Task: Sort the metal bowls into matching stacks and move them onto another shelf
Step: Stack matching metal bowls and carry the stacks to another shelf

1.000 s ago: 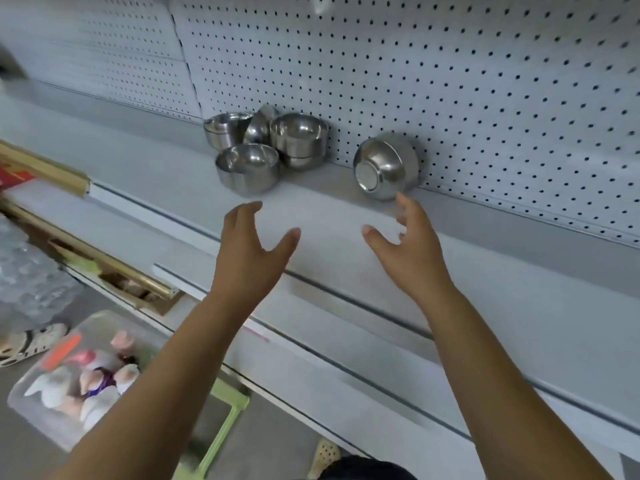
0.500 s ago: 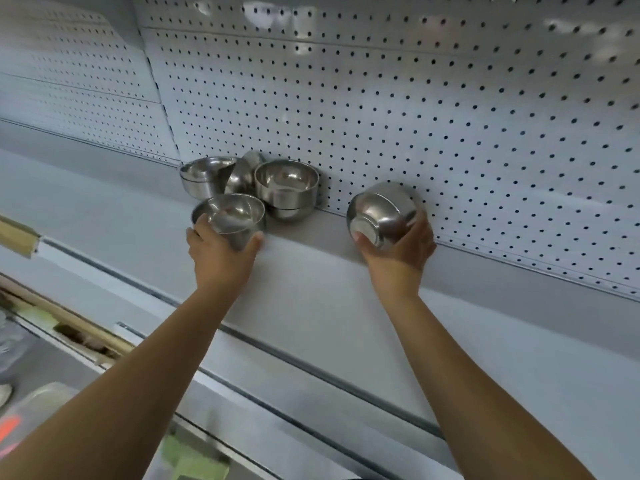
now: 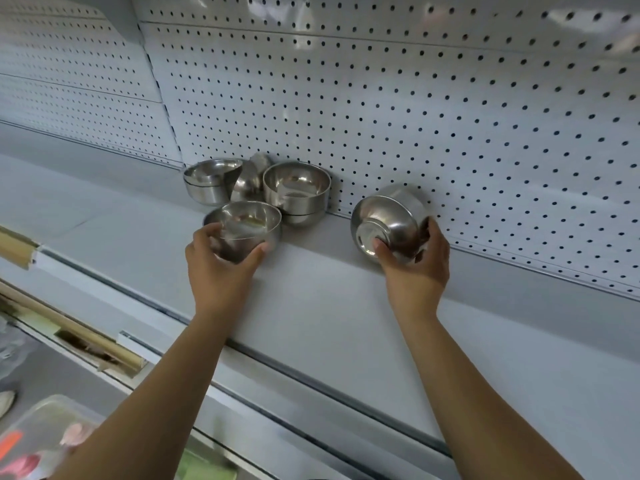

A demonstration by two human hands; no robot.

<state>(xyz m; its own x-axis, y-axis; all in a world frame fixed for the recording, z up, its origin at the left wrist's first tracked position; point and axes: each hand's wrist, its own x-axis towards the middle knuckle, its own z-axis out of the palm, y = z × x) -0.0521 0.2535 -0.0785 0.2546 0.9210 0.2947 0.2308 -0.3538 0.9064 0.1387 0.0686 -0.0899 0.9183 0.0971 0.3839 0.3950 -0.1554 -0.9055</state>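
Note:
Several shiny metal bowls sit at the back of a grey shelf against the pegboard. My left hand grips the nearest upright bowl from the front, thumb and fingers round its wall. My right hand holds a bowl tipped on its side, its base facing me, leaning at the pegboard. Behind the left bowl stand a stack of two bowls, another stack at the left, and a tilted bowl wedged between them.
The white pegboard wall rises behind the shelf. Lower shelves with gold-coloured edge strips step out at the left. A clear plastic box with coloured items lies on the floor at bottom left.
Both hands reached from open air to the bowls and closed round them. The view has moved closer to the shelf; the bowls look unmoved.

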